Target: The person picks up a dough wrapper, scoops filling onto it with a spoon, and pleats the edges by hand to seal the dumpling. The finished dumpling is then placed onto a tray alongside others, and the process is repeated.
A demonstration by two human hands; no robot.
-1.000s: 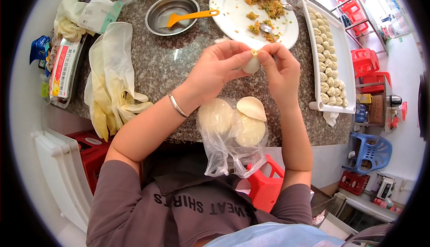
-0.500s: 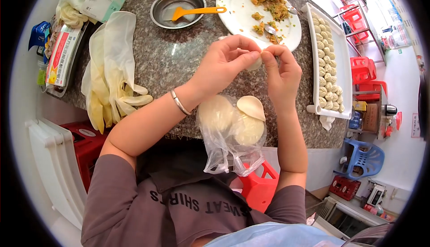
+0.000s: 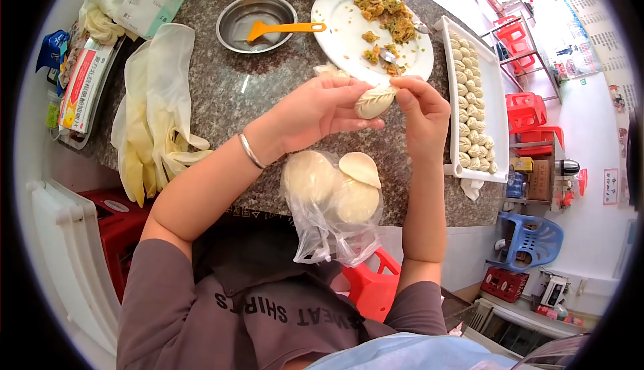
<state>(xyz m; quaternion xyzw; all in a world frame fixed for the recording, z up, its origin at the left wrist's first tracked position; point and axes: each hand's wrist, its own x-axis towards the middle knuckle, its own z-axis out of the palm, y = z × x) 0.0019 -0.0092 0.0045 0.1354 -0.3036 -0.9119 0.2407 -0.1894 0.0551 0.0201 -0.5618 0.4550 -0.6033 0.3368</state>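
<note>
A pleated, leaf-shaped dumpling (image 3: 374, 103) is held between my hands above the stone counter. My left hand (image 3: 308, 114), with a silver bangle at the wrist, cradles it in its fingers. At the dumpling's right end, the thumb and forefinger of my right hand (image 3: 424, 110) pinch the tip. Below them, round dough wrappers (image 3: 355, 199) lie stacked on a clear plastic bag (image 3: 335, 244), one wrapper (image 3: 361, 167) askew on top. Beyond my hands is a white plate (image 3: 331, 31) of chopped filling (image 3: 396, 21) with a metal spoon (image 3: 388, 55) in it.
Rows of pleated dumplings (image 3: 469, 101) fill part of a white tray (image 3: 500, 95) on the right. A metal bowl (image 3: 231, 8) holding an orange-handled scraper (image 3: 288, 28) stands at the back. Pale rubber gloves (image 3: 157, 101) lie at left. A red stool (image 3: 370, 289) sits under the counter's edge.
The dumpling has come into fuller view, its pleated side now showing. My left hand has opened out beneath it, while my right hand still pinches one end. The whole view has shifted slightly.
</note>
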